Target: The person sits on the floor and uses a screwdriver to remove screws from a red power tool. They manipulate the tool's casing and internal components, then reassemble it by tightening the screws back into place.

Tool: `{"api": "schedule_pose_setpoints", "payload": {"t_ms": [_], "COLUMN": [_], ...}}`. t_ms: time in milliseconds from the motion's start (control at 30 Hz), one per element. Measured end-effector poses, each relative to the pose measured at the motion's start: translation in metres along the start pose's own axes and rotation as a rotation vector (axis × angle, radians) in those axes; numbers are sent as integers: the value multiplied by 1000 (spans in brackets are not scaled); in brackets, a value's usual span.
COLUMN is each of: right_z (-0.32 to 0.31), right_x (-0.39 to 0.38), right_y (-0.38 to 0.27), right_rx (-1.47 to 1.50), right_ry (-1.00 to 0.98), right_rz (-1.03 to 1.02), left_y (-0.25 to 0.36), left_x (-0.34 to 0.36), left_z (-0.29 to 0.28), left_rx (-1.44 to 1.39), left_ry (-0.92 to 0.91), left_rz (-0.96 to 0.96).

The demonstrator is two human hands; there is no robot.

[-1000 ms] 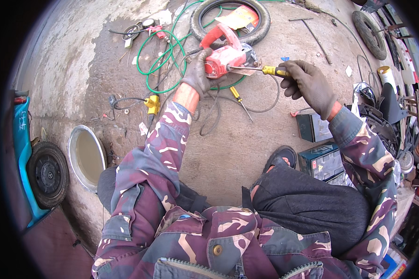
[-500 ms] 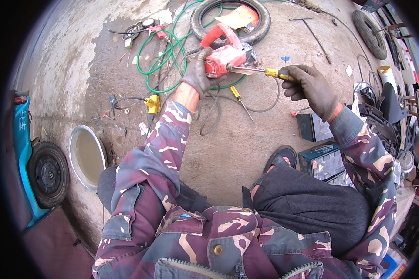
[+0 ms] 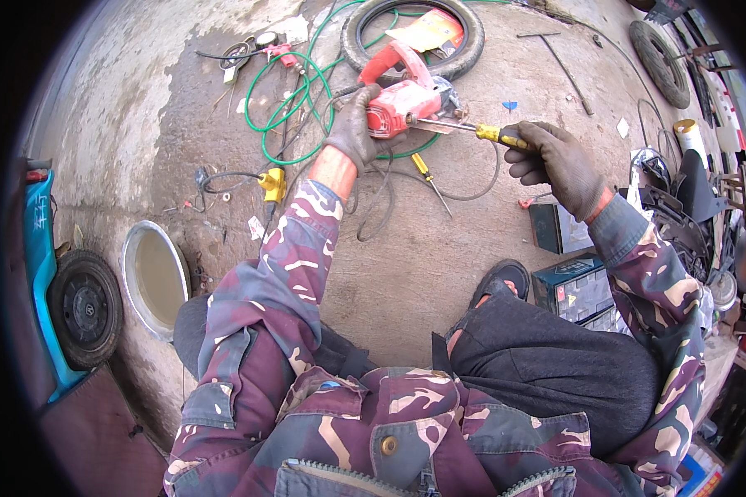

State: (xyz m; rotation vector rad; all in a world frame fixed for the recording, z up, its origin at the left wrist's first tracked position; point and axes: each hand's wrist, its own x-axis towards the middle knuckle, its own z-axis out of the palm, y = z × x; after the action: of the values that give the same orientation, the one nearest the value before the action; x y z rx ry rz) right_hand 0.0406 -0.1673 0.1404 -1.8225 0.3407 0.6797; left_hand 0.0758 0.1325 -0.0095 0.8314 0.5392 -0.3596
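My gloved left hand grips the side and underside of a red power tool with a top handle and a worn metal front. My gloved right hand holds the yellow-and-black handle of a screwdriver, its shaft pointing left, level, against the tool's body near a small metal part; the exact contact is too small to tell. A second yellow screwdriver lies on the concrete just below the tool.
Behind the tool lie a tyre, green hose and cables. A yellow plug fitting and metal basin are at left, beside a wheel. T-bar, battery boxes and clutter line the right.
Over the last second my right hand and the screwdriver handle have shifted slightly right and down, with the fingers rolling a little. My left hand and the tool have barely moved.
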Motion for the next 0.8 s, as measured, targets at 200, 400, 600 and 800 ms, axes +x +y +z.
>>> {"api": "schedule_pose_setpoints", "payload": {"t_ms": [200, 400, 600, 800], "right_z": [0, -3, -3, -3], "right_x": [-1, 0, -1, -2], "right_y": [1, 6, 10, 16], "right_rx": [16, 37, 83, 107], "right_ry": [-5, -19, -44, -56], "right_rz": [1, 29, 49, 96], "left_y": [1, -1, -2, -4], "left_x": [2, 3, 5, 8], "left_z": [-2, -2, -3, -5], "left_rx": [7, 16, -4, -11], "left_ry": [-4, -10, 8, -4], "left_rz": [-20, -5, -3, -3]}}
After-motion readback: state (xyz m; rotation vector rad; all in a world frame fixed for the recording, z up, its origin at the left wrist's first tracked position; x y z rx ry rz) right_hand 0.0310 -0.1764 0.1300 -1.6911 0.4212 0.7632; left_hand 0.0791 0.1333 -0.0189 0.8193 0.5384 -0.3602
